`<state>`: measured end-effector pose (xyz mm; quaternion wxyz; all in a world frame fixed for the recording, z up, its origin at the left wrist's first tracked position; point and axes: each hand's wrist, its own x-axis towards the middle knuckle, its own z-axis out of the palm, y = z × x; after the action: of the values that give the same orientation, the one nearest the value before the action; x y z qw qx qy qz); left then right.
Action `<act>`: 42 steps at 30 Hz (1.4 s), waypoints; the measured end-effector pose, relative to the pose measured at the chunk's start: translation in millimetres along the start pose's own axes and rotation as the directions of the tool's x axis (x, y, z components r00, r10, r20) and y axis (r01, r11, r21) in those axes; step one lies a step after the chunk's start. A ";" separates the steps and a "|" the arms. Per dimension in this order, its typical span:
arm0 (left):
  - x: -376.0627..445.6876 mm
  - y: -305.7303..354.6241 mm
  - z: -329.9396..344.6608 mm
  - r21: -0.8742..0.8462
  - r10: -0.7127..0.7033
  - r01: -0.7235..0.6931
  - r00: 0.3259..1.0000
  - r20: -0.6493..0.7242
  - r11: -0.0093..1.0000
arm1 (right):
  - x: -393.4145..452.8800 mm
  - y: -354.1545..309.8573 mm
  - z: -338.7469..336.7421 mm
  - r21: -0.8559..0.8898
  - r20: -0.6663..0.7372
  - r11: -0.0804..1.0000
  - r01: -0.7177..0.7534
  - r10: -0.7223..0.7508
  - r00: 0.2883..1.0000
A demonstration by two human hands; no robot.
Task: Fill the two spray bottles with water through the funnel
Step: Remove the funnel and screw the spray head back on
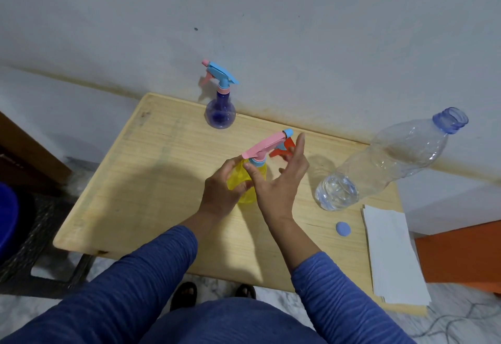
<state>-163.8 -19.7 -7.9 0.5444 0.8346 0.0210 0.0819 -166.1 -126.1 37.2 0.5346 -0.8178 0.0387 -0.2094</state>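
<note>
Nearest the viewer, at six o'clock, two blue ribbed sleeves [151,270] reach forward over the near edge of a pale wooden table [141,181]; below them dark sandals show on a marbled floor; at the table's centre the left hand [222,189] has its fingers curled round the body of the yellow spray bottle [245,181], which stands upright; the right hand [282,181] lies against the bottle's right side, thumb touching the blue collar under the pink trigger head [267,144], the other fingers straight and spread, pointing toward one o'clock and gripping nothing; just behind those fingers, partly hidden by them, is an orange-red piece [284,148], too covered to tell what it is; at four o'clock a small blue cap [343,228] lies on the wood, and beside it, at the table's right edge, a stack of white paper [393,254]; at two to three o'clock stands a clear water bottle [393,159], uncapped, with a little water in its bottom; farthest, at twelve o'clock near the back edge, stands the purple spray bottle [220,113] with a blue and pink head screwed on, well apart from the hands; behind the table rises a plain grey-white wall [271,18]; a dark mat lies on the floor at eight o'clock, an orange surface at four
</note>
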 end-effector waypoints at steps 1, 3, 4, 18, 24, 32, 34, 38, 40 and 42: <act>0.1 -0.6 0.4 -0.009 -0.004 0.004 1.000 -0.006 1.000 | 1.4 0.4 2.2 -0.017 0.018 1.000 0.011 -0.011 1.000; 0.2 -0.8 1.7 -0.030 -0.011 0.010 1.000 -0.027 0.999 | 3.9 1.5 6.8 -0.034 0.057 0.999 0.028 -0.026 0.998; 0.1 -0.3 2.7 -0.046 -0.016 0.015 0.999 -0.037 0.999 | 4.8 2.1 8.6 -0.036 0.072 0.999 0.035 -0.033 0.997; 3.8 -13.9 -12.5 -0.181 -0.022 0.045 0.992 0.126 0.982 | 21.9 10.9 16.4 -0.029 0.159 0.989 0.146 -0.139 0.977; 1.4 -28.2 -34.4 -0.148 0.015 0.039 0.939 0.343 0.988 | 40.5 6.1 16.2 -0.046 0.256 0.989 0.144 -0.127 0.958; -20.6 -60.0 -57.3 0.173 -0.173 0.165 0.984 0.033 0.971 | 82.3 -20.5 2.1 0.134 0.596 0.984 -0.116 0.014 0.803; -26.3 -68.8 -56.0 0.326 -0.235 0.264 0.964 -0.124 0.908 | 91.2 -19.4 -0.4 0.163 0.743 0.955 -0.249 0.047 0.668; -43.3 -75.6 -51.4 0.423 -0.514 0.605 0.796 -0.320 0.674 | 101.7 -6.4 0.7 0.043 0.939 0.897 -0.440 0.114 0.323; -54.1 -77.6 -49.0 0.375 -0.560 0.677 0.735 -0.383 0.633 | 103.4 3.2 1.1 -0.023 0.978 0.902 -0.431 0.111 0.179; -60.4 -80.6 -48.7 0.398 -0.588 0.696 0.717 -0.373 0.597 | 102.9 9.8 1.2 -0.064 0.990 0.921 -0.384 0.107 0.092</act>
<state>-226.7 49.6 -69.1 0.2889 0.8697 0.3978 -0.0447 -70.5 -158.8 59.1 0.5380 -0.6716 -0.2053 0.4662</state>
